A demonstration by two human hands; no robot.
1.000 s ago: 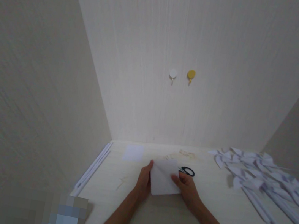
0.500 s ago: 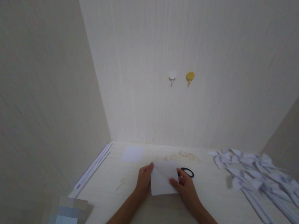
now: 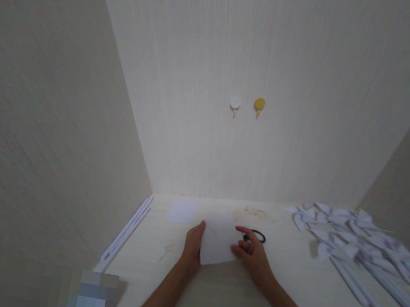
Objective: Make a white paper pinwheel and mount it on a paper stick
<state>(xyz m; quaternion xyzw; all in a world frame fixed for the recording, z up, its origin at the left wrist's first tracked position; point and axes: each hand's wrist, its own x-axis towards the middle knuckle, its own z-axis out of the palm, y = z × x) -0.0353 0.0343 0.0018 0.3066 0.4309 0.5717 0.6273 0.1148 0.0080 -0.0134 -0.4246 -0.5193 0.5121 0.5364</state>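
My left hand (image 3: pixel 193 244) grips a white sheet of paper (image 3: pixel 219 243) by its left edge, thumb on the near face. The sheet is tilted up towards me above the white table. At its right edge is my right hand (image 3: pixel 252 254), with forefinger and thumb spread apart. The thumb tip is at the paper's edge; whether it touches cannot be made out. Behind the right fingers lies a black loop (image 3: pixel 262 236) that looks like a scissors handle, the rest hidden. A flat white square of paper (image 3: pixel 181 211) rests on the table to the left.
Several rolled paper sticks with folded paper leaves (image 3: pixel 356 238) cover the right side. Thin white paper rolls (image 3: pixel 126 232) lie along the left wall. Small light scraps (image 3: pixel 256 213) are near the back wall, where a white hook (image 3: pixel 235 104) and a yellow hook (image 3: pixel 259 104) hang.
The held sheet has shifted slightly left with my left hand. My right fingers have moved off the paper's face and opened at its right edge.
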